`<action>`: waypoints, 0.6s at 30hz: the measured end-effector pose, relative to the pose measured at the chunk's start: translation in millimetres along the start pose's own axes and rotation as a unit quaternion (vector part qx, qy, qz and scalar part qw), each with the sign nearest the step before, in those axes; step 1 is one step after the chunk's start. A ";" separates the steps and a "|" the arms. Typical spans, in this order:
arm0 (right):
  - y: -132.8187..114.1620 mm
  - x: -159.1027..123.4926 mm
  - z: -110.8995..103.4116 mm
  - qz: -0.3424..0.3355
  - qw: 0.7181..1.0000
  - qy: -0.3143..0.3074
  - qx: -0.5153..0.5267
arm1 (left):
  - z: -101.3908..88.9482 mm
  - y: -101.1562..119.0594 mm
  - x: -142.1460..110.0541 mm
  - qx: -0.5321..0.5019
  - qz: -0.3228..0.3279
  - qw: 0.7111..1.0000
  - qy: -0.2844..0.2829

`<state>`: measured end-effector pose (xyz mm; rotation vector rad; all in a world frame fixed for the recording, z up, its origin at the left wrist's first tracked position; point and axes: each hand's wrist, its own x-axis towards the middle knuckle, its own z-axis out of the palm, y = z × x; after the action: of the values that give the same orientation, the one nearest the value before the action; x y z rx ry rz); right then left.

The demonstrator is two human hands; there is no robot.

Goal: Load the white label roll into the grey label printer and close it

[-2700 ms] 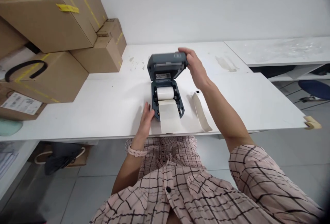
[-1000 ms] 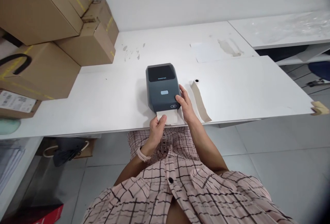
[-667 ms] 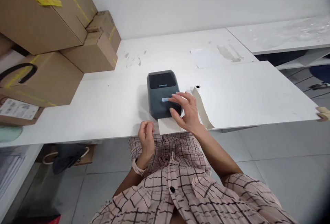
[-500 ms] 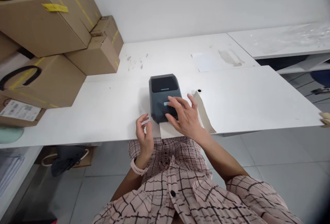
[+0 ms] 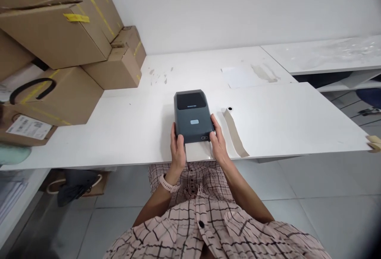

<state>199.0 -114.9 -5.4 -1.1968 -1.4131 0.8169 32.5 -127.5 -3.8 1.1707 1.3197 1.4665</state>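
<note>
A dark grey label printer (image 5: 193,120) stands with its lid closed near the front edge of the white table. Out of its front slot a strip of white label paper (image 5: 197,151) runs toward that edge. My left hand (image 5: 177,149) grips the printer's left front side, thumb on top and fingers along the flank. On the opposite side my right hand (image 5: 218,143) holds the front corner in the same way. To the right lies a small paper roll (image 5: 229,110) with a beige strip (image 5: 236,136) unrolled from it. The roll inside the printer is hidden by the lid.
Stacked cardboard boxes (image 5: 59,32) fill the left end of the table (image 5: 125,132). A white sheet (image 5: 235,77) lies toward the back. A beige foam guard (image 5: 374,142) covers the right front corner. Under the table at left is a dark bag (image 5: 76,185).
The printer's lid, raised at first, is now down. My left hand pinched the paper, let go, and moved onto the printer's left side. My right hand went from the lid's top to its right side.
</note>
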 end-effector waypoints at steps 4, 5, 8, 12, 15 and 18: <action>7.8 0.5 8.6 0.012 1.000 0.018 0.015 | -0.7 -12.7 3.7 0.018 0.037 0.999 -0.016; 10.0 0.8 9.7 0.017 0.999 0.023 0.015 | -1.3 -15.3 4.2 0.025 0.044 0.999 -0.020; 16.5 0.3 10.3 0.020 0.999 0.033 -0.013 | -3.0 -18.6 4.8 0.040 0.048 0.998 -0.018; 16.2 3.1 3.2 -0.007 0.998 0.038 -0.056 | -6.1 -10.7 6.8 0.041 0.026 0.999 -0.006; 3.7 19.0 -7.3 -0.028 0.998 0.040 -0.050 | -9.7 7.0 20.3 0.018 0.063 0.998 -0.013; -16.3 54.9 -16.1 -0.064 0.997 0.035 -0.036 | -12.2 33.2 54.0 -0.005 0.121 0.992 -0.043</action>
<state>214.5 -68.7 28.8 -1.1645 -1.4549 0.6338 8.5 -81.8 35.0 1.4110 1.1414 1.5701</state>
